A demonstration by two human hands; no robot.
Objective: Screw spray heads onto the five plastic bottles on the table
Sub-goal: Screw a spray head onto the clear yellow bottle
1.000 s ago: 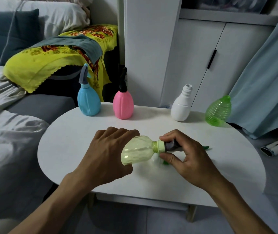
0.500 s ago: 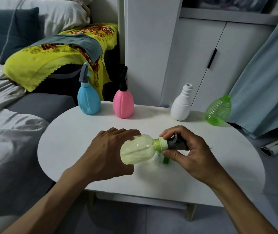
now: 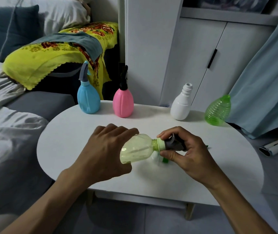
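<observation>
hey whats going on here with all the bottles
A person is fitting a spray head on a pale yellow-green bottle, held on its side above the white table. The left hand holds the bottle's body; the right hand has its grip on the grey spray head at the neck. At the back, the blue bottle and pink bottle have heads on; the white bottle and green bottle do not.

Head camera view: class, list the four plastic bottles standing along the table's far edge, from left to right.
Blue plastic bottle with grey spray head → pink plastic bottle with black spray head → white plastic bottle, neck open → ribbed green translucent bottle, no head.
</observation>
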